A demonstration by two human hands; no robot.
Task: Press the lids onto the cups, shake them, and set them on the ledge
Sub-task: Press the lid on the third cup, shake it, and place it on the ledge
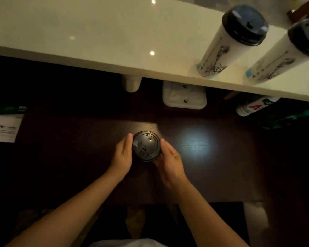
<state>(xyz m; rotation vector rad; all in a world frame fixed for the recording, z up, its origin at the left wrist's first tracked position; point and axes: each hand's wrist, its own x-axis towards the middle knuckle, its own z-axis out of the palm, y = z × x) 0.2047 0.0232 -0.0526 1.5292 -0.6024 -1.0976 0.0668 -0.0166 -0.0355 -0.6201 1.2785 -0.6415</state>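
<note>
Bare forearms reach in from the near edge toward the middle of the scene, and under them a dark wooden table [61,157] spreads from left to right, dimly lit except for one pale spot of light on its surface to the right of the hands. Beyond the table, a pale glossy ledge [96,32] runs across the far side, slanting down toward the right and mirroring a few small lights. Two tall white cups stand on that ledge at the far right, each capped with a black lid: the left ledge cup [227,49] and, just beside it, the right ledge cup [284,56], partly cut by the frame edge. Under the ledge, at the far side of the table, sit a white rectangular box [185,96], a pale rounded object [131,83] to its left, and a bottle with a red letter label [253,106] to the right. A sheet of white paper [4,129] lies at the left edge of the table. At the centre of the table stands a third cup, seen from straight above so that only its black lid [146,146] shows, already seated on the rim. The left hand [122,154] and the right hand [169,159] flank it, palms facing each other and fingers extended, pressed against its sides just below the lid.
</note>
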